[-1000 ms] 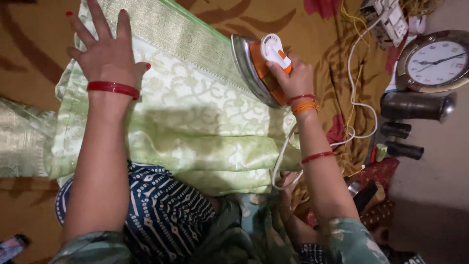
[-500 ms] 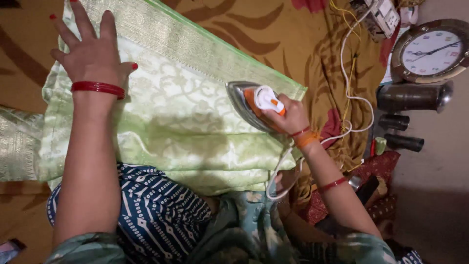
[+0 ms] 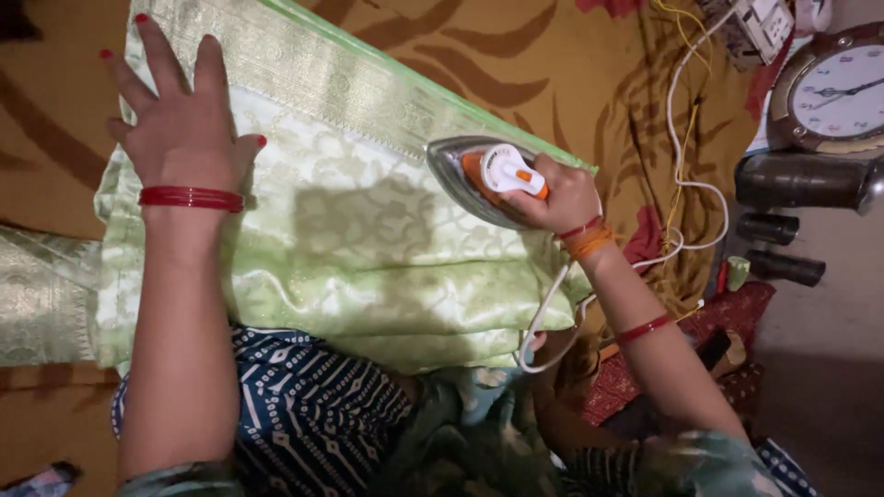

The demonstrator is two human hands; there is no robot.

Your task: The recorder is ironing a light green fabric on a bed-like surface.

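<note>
A folded pale green patterned cloth (image 3: 368, 239) with a gold woven border lies across the brown patterned floor covering. My left hand (image 3: 180, 120) presses flat on its left part, fingers spread, red bangles at the wrist. My right hand (image 3: 557, 193) grips the orange and white handle of a silver electric iron (image 3: 474, 175), which rests sole-down on the cloth's right part near the border. The iron's white cord (image 3: 543, 322) loops down under my right forearm.
A round wall clock (image 3: 838, 92) lies at the top right beside dark cylindrical objects (image 3: 801, 184). White and yellow cables (image 3: 681, 120) run to a socket strip (image 3: 760, 23). A blue patterned garment (image 3: 313, 414) covers my lap below the cloth.
My right hand has slid the iron leftward and inward across the cloth, from its right edge onto the middle right. My left hand stays pressed on the left part.
</note>
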